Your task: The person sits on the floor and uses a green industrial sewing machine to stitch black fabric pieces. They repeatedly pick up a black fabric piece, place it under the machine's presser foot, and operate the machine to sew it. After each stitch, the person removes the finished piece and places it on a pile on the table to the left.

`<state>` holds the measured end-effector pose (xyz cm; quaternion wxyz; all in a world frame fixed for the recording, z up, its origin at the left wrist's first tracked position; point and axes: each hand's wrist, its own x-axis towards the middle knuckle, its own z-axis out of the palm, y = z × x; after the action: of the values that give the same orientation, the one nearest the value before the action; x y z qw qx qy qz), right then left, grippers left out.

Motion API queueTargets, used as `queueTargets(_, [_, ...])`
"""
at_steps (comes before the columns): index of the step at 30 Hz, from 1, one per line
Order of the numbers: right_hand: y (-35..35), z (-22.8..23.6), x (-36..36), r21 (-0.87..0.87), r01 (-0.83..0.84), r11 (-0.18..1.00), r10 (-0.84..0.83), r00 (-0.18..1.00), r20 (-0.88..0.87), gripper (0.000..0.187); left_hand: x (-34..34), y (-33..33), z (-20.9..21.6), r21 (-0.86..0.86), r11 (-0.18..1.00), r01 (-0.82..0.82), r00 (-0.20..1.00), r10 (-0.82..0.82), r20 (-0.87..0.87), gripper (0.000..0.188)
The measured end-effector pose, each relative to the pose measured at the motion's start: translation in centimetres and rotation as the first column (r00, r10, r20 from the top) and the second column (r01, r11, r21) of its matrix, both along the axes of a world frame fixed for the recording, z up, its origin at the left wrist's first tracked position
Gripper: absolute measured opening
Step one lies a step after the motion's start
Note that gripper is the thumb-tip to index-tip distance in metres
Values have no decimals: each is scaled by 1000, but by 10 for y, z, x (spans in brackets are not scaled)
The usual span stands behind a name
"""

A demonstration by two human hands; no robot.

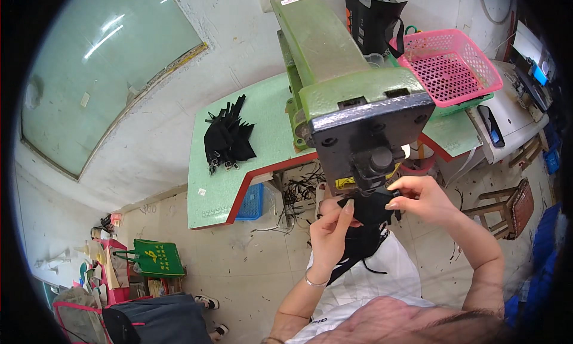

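Both hands hold a black fabric piece (372, 209) under the head of a green press machine (334, 45). My left hand (332, 232) pinches its left edge between thumb and fingers. On the other side, my right hand (422, 197) grips the upper right edge, near a small dark part whose kind I cannot make out. The machine's black front plate (376, 122) and the tool below it sit just above the fabric. More black material (365, 247) with a loose strap lies across my lap. The contact point under the tool is partly hidden.
A pile of black fabric pieces with metal buckles (224, 139) lies on the green, red-edged table (268, 129). A pink basket (447, 69), a black bag (371, 22) and a phone (491, 127) are at the right. A wooden stool (507, 210) stands on the scrap-strewn floor.
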<state>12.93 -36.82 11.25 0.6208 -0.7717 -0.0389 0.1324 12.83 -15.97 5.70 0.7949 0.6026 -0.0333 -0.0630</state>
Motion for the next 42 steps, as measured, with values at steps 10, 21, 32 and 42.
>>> queueTargets(10, [19, 10, 40, -44, -262, 964, 266, 946, 183, 31, 23, 31, 37, 528, 834, 158, 952, -270, 142, 17])
queueTargets(21, [-2, 23, 65, -299, -342, 891, 330, 939, -92, 30, 31, 41, 18, 209, 954, 217, 955, -251, 157, 17])
queueTargets(32, [14, 39, 60, -183, -471, 863, 450, 881, -149, 34, 44, 58, 13, 284, 918, 277, 937, -324, 133, 17])
queueTargets(42, [13, 31, 53, -298, -319, 900, 335, 942, 4, 40, 45, 51, 45, 527, 796, 298, 920, -387, 65, 18])
